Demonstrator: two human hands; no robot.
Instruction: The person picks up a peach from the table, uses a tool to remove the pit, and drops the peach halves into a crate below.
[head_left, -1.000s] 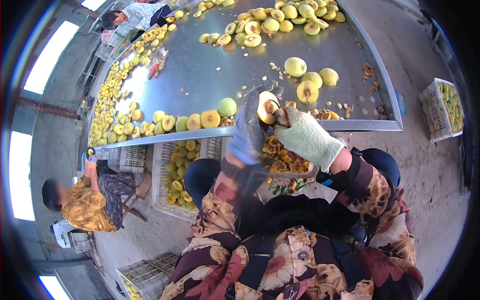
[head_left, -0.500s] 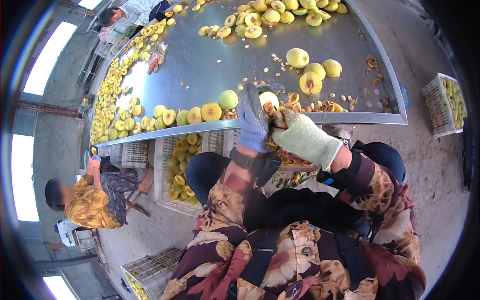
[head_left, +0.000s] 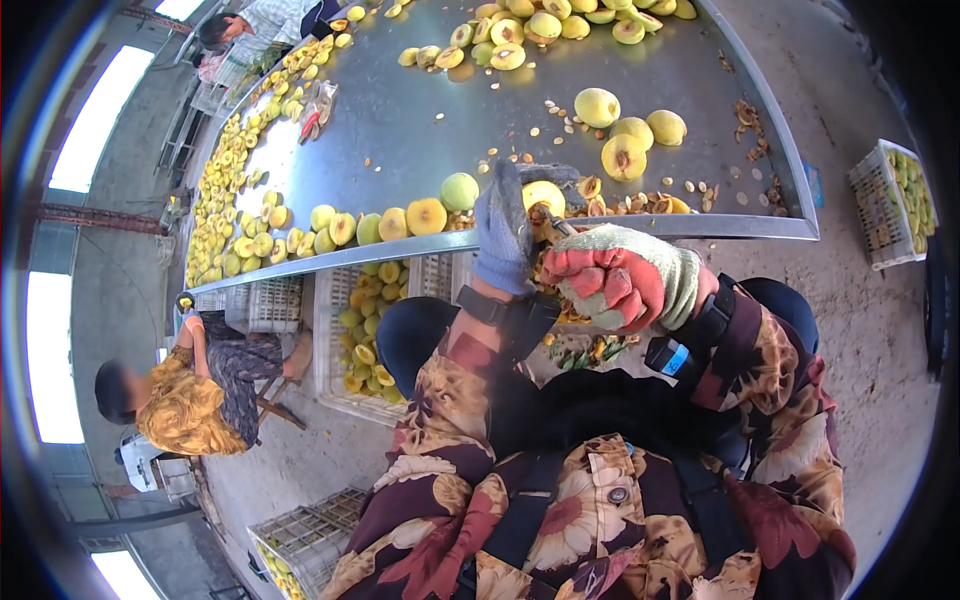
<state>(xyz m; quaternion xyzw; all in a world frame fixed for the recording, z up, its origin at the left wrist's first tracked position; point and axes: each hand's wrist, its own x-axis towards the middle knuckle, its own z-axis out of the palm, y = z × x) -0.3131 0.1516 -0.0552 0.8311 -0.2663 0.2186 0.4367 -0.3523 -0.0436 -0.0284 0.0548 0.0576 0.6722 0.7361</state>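
Observation:
My left hand [head_left: 508, 235], in a blue-grey glove, is closed around a yellow peach half [head_left: 543, 195] at the near rim of the metal table [head_left: 440, 243]. My right hand [head_left: 625, 278], in a white glove with a red palm, is curled in a fist just below and right of the fruit. From that fist a slim dark tool [head_left: 556, 226] reaches up to the peach's cut side; its handle is hidden. Whole and cut peaches [head_left: 625, 157] lie beyond my hands, with stones and brown scraps [head_left: 640, 205] along the rim.
Cut peaches [head_left: 425, 216] line the table's near edge on the left. A pair of gloves [head_left: 318, 108] lies farther back. Crates of fruit stand below the table [head_left: 325, 340] and at right [head_left: 875, 215]. One person [head_left: 195, 400] sits at left; another [head_left: 275, 25] is at the far side.
My right hand has rolled over, so its red palm and curled fingers now show, and has dropped slightly from the fruit. My left hand still holds the peach half in nearly the same place.

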